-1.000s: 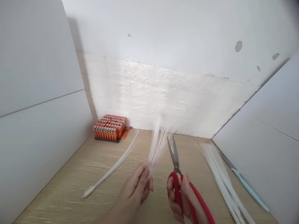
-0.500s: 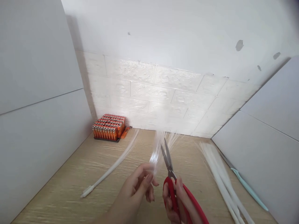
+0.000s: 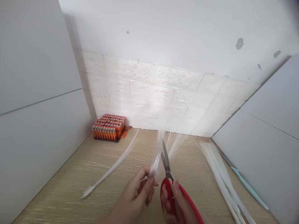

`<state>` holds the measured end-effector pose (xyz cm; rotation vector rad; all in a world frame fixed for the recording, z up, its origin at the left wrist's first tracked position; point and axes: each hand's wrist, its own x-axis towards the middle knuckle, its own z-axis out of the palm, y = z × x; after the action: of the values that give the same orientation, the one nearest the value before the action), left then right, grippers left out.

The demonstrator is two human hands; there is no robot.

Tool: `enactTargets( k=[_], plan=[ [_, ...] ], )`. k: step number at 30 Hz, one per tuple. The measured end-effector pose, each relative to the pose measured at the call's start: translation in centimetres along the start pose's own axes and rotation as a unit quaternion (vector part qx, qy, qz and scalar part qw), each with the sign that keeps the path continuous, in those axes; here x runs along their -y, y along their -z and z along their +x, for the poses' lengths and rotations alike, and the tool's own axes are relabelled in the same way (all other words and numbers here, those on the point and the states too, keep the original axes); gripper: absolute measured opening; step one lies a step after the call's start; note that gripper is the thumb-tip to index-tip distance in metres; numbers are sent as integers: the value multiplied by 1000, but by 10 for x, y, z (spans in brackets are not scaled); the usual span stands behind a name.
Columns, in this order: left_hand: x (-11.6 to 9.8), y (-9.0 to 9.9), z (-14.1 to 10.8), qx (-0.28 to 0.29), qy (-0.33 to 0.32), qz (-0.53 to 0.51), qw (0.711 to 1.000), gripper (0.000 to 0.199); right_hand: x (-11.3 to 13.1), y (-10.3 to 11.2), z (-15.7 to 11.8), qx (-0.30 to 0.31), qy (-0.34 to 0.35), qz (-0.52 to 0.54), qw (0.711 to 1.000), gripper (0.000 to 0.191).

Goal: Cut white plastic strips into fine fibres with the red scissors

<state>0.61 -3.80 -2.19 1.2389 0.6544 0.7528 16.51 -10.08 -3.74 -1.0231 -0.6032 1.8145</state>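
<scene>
My left hand [image 3: 137, 191] pinches the lower end of a bundle of thin clear strands [image 3: 156, 163] between thumb and fingers. The strands rise from it, blurred towards their upper ends. Red-handled scissors [image 3: 166, 166] are gripped in my right hand [image 3: 174, 202], their blades pointing up and away from me. Those blades lie against the right side of the strands and look slightly apart; whether they touch the strands, I cannot tell. Behind the scissors, more loose thin strands [image 3: 176, 143] fan out over the wood-look table.
At the left lies a white strand bundle with a capped end [image 3: 87, 192]. Orange batteries [image 3: 108, 127] stand packed in a black tray by the back wall, beside a small orange item [image 3: 125, 133]. To the right are several white strand bundles [image 3: 219, 177] and a light-blue-handled tool [image 3: 249, 188].
The scissors have shifted slightly left and their blades have drawn closer together. The held strands now lean more to the right. My left hand has barely moved.
</scene>
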Motion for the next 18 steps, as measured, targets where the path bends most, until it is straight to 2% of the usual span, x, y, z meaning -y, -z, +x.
enactTargets(
  k=[2,4,9,13,18],
  plan=[
    [5,0,0,-3,9,-18,1000,53,-11,1,5,-3,7,13,1000,80],
    [8,-1,0,-13,15,-33,999,55,-13,0,3,-6,6,19,1000,85],
    [2,-1,2,-35,3,9,999,56,16,-2,-11,-17,-16,-6,1000,47],
    [-5,1,5,-57,-10,28,998,55,39,2,-14,-34,1,-46,998,43],
    [-7,3,8,-90,-20,27,995,59,49,0,-19,-33,17,-71,997,41]
  ],
)
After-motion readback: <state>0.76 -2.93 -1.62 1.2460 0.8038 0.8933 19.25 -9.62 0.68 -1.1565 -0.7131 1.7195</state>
